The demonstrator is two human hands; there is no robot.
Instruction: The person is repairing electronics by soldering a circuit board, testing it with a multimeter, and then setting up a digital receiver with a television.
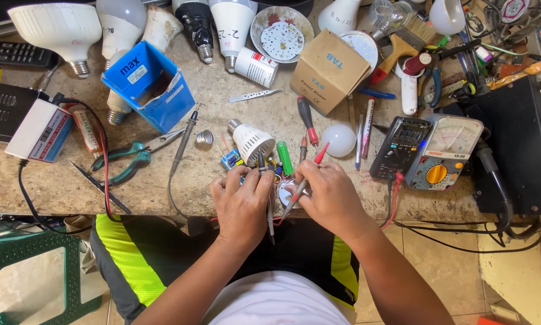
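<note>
left hand [242, 201] grips the black probe [269, 210], right hand [330, 195] grips the red probe [303, 180]. we've got both tips on the round led board [287, 191] between our hands at the bench [42, 186] edge. multimeter [445, 159] sits to the right.

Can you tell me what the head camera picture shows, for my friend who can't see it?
Looking down, a person's left hand holds a black probe and the right hand a red probe against a small round board at the edge of a cluttered workbench. Light bulbs, tools and two meters lie around.
</note>
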